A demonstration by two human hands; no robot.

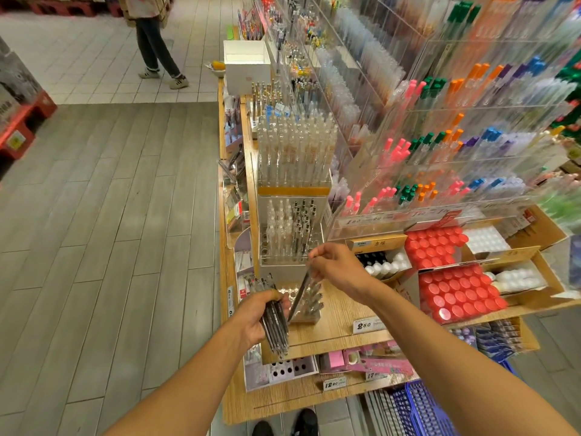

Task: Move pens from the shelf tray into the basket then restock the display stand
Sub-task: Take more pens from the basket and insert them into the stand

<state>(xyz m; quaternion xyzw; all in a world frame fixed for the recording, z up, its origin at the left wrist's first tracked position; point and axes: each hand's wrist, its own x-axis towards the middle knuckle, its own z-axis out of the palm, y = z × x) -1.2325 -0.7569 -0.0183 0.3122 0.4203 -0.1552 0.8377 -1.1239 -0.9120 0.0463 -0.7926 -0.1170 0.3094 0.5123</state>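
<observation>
My left hand [254,319] grips a bundle of dark pens [275,325] in front of the wooden shelf edge. My right hand [336,267] pinches the top of a single dark pen [298,294], which slants down with its tip next to the bundle, in front of a small clear pen stand [309,305] on the shelf. Behind it stands a tiered display stand [290,234] with clear and dark pens in holes. A blue plastic basket [418,407] sits on the floor at the lower right, partly hidden by my right arm.
Boxes of red-capped [456,294] and white-capped bottles fill the shelf to the right. Acrylic racks of coloured pens [440,152] rise behind. A white box [246,64] sits at the shelf's far end. A person [157,42] stands in the aisle far ahead. My shoes [305,423] are at the shelf's foot.
</observation>
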